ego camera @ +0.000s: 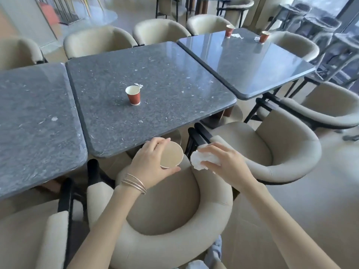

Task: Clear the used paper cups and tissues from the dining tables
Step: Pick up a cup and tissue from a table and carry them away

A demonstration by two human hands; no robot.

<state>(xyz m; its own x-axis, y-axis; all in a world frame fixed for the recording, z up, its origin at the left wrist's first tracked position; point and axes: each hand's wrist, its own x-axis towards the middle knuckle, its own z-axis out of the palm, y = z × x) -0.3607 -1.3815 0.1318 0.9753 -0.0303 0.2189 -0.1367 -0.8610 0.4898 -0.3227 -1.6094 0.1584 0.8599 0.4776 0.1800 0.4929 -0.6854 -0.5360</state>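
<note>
two hands hover over the rounded back of a beige upholstered armchair (174, 210) at the near edge of the middle dark grey speckled stone table (155, 74). the left hand (149, 162) has fingers and thumb curled round an open-topped paper cup (172, 155), seen from above, so only its pale inside shows and its outer wall is hidden. the right hand (225, 162) pinches a crumpled white tissue (197, 162), part of it covered by the fingers. thin metal bangles (134, 183) circle the left wrist.

near the centre of the middle table a red paper cup with a white rim (133, 95) stands upright, with a small white tissue scrap (139, 86) just behind it (whether the two touch is hard to tell). well apart, at the far edge of the glossy grey table on the right (252, 65), stand a second red cup (229, 30) and a third red cup (263, 36), each with a white scrap beside it that is too small and blurred to make out. the grey table on the left (35, 113) is cut off by the frame edge. more beige armchairs ring the tables on a pale floor. the far room, with dark stools (314, 26) at the right, is blurred.
</note>
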